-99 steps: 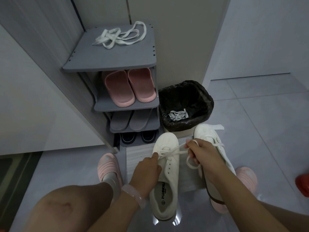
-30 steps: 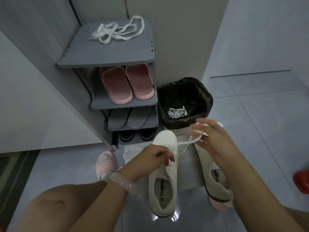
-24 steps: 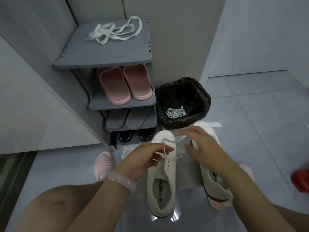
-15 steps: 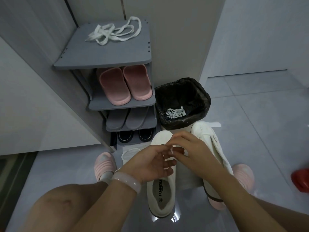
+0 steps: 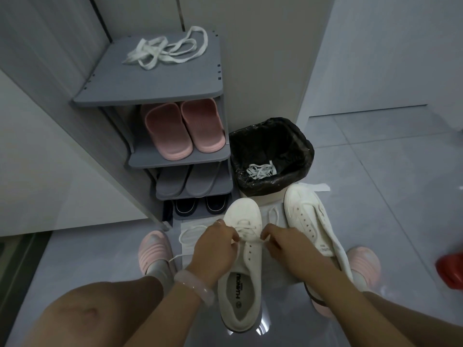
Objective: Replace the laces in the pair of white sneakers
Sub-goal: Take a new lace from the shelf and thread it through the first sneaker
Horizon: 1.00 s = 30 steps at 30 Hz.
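Hands now apart, left hand (image 5: pixel 217 242) and right hand (image 5: pixel 285 242) each pinching lace (image 5: pixel 246 230) over left sneaker (image 5: pixel 241 266).

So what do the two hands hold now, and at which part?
Each hand, left and right, pinches one side of the lace above the left sneaker.

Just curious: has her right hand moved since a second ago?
Yes. The right hand came down from beside the bin to the laced sneaker.
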Each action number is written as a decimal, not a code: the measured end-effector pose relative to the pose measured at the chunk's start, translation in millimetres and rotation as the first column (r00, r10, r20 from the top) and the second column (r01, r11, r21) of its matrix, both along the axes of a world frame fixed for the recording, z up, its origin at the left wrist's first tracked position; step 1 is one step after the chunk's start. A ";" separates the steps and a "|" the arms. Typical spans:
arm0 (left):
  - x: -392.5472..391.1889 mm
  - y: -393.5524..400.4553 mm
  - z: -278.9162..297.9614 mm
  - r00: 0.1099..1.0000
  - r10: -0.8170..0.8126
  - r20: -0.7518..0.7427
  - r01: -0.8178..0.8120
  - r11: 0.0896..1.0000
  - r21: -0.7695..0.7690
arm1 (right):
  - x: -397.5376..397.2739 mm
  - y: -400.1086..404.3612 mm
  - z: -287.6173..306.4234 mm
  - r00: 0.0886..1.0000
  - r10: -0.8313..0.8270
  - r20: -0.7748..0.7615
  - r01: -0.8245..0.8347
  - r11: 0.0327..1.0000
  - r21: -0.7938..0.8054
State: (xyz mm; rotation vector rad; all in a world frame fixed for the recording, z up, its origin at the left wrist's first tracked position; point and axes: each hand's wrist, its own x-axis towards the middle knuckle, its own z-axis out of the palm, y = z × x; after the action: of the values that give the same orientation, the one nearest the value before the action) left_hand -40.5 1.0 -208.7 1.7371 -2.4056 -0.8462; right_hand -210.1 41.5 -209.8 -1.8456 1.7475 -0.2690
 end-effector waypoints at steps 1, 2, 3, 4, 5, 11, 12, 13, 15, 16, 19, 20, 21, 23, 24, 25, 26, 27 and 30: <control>-1.4 -0.2 -0.2 1.000 -0.011 -0.021 0.010 1.000 -0.015 | 4.6 1.4 -3.4 0.998 0.009 -0.057 -0.009 1.000 -0.007; -3.3 -0.3 -0.2 0.999 -0.022 -0.039 0.022 1.000 -0.017 | 8.7 2.2 -5.1 0.994 0.012 -0.107 -0.014 1.000 -0.017; -5.1 0.6 -0.3 0.998 -0.036 -0.041 0.035 0.999 -0.021 | 11.6 1.9 -6.8 0.990 0.014 -0.137 -0.019 0.999 -0.036; -6.8 2.0 -0.7 0.999 -0.049 -0.022 0.048 0.998 -0.028 | 13.9 1.0 -9.4 0.986 0.024 -0.164 -0.030 0.999 -0.031; -7.8 3.6 -1.2 0.999 -0.051 0.007 0.051 0.998 -0.044 | 15.4 -0.8 -10.6 0.986 0.029 -0.162 -0.035 0.999 -0.034; -4.8 3.3 -6.3 0.994 -0.103 0.020 0.102 0.994 0.028 | 29.4 -2.5 -5.1 0.928 0.089 -0.363 -0.154 0.975 -0.157; -3.5 1.7 -6.5 0.995 -0.098 -0.012 0.098 0.993 0.066 | 29.5 -3.1 -6.4 0.932 0.061 -0.359 -0.122 0.981 -0.151; -2.2 0.7 -6.3 0.995 -0.091 -0.042 0.094 0.991 0.094 | 30.4 -2.3 -10.0 0.926 0.058 -0.374 -0.124 0.980 -0.156; -1.0 0.3 -6.9 0.994 -0.061 -0.087 0.072 0.990 0.125 | 33.8 -0.7 -6.9 0.917 0.079 -0.391 -0.152 0.976 -0.158; -0.8 0.5 -7.5 0.994 -0.045 -0.104 0.059 0.989 0.135 | 35.0 0.1 -6.9 0.920 0.085 -0.383 -0.159 0.973 -0.168; -0.9 1.3 -8.3 0.987 -0.012 -0.159 0.035 0.989 0.144 | 36.8 0.2 -13.8 0.939 0.063 -0.338 -0.137 0.970 -0.199; -0.7 1.3 -8.8 0.984 -0.003 -0.179 0.030 0.988 0.150 | 38.7 2.1 -12.3 0.951 0.050 -0.306 -0.119 0.970 -0.214; -0.4 1.6 -9.2 0.980 0.010 -0.198 0.021 0.988 0.155 | 39.6 4.7 -11.5 0.970 0.021 -0.242 -0.075 0.974 -0.216; -0.4 3.1 -10.7 0.974 0.034 -0.226 0.007 0.984 0.177 | 38.4 5.4 -11.6 0.990 -0.069 -0.125 0.046 0.983 -0.175; -1.1 4.3 -11.7 0.971 0.032 -0.238 0.013 0.983 0.184 | 36.1 6.5 -13.1 0.993 -0.099 -0.058 0.092 0.989 -0.116; -2.0 5.4 -13.1 0.968 0.021 -0.250 0.026 0.983 0.182 | 35.6 6.5 -13.7 0.989 -0.142 0.033 0.144 0.987 -0.065; -2.6 6.1 -14.9 0.966 0.012 -0.258 0.037 0.982 0.184 | 34.8 6.9 -17.7 0.974 -0.198 0.108 0.204 0.978 -0.051; -3.0 6.4 -16.7 0.965 0.011 -0.263 0.040 0.981 0.188 | 32.9 6.9 -20.7 0.954 -0.248 0.165 0.258 0.965 -0.039; -4.0 6.0 -21.9 0.966 0.047 -0.254 0.000 0.984 0.180 | 29.3 6.7 -21.1 0.945 -0.268 0.190 0.268 0.963 0.023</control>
State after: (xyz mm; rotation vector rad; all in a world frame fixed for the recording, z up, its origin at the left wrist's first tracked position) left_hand -44.4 7.0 -230.7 1.5891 -2.1951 -1.2349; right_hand -180.9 48.3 -230.9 -1.5241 1.8585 -0.5383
